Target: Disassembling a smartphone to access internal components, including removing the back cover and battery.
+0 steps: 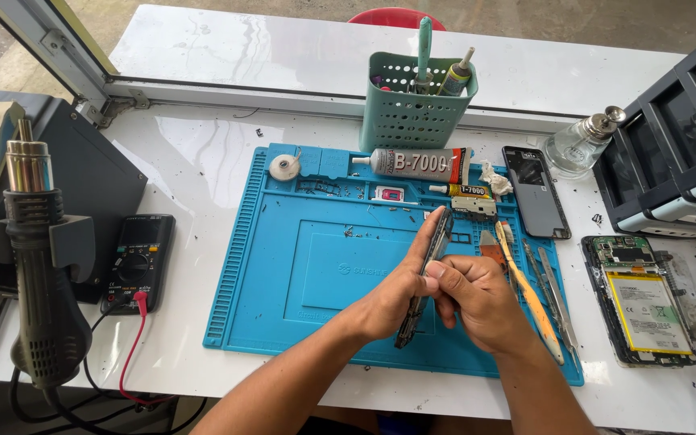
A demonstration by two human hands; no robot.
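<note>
Gripping phone frame (427,272) edgewise, left hand (392,302), right hand (477,298); tweezers (556,294), glue tube (416,163) nearby on blue mat (283,266).

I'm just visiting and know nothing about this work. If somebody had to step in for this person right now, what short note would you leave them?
Left hand: grips a thin phone frame, held on edge above the blue work mat.
Right hand: fingers pinch the same frame near its middle.
Nearby: opened phone with yellow battery lies on the table at right; dark back cover above it; tweezers and an orange pry tool on the mat's right edge; large glue tube at the mat's top.
Done: phone opened, parts apart.
Left: the frame is in hand, not back on the phone.
</note>
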